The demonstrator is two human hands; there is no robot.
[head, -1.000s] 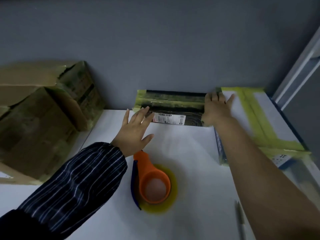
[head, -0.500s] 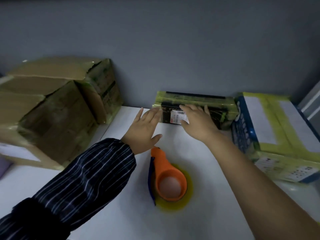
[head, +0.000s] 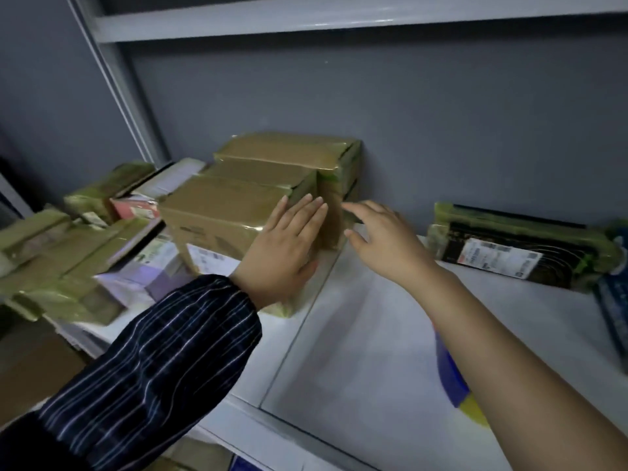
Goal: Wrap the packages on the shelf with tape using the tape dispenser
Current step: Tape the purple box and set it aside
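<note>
A brown cardboard package (head: 224, 212) wrapped in yellowish tape stands on the white shelf (head: 356, 351), with a taller one (head: 292, 154) behind it. My left hand (head: 289, 253) lies flat with straight fingers against the front package's right end. My right hand (head: 384, 239) hovers open just right of the boxes, fingers spread and reaching toward them. A black taped package (head: 516, 246) with a white label lies against the back wall at the right. Only a blue and yellow sliver of the tape dispenser (head: 458, 385) shows beside my right forearm.
Several more taped parcels (head: 57, 253) and white packages crowd the shelf's left side. A blue box (head: 611, 300) pokes in at the right edge. A grey wall backs the shelf, and another shelf board (head: 339, 18) runs overhead.
The view swung left. Both hands left the black package and went to the brown boxes; my left hand now presses on the front box. The dispenser slid under my right arm.
</note>
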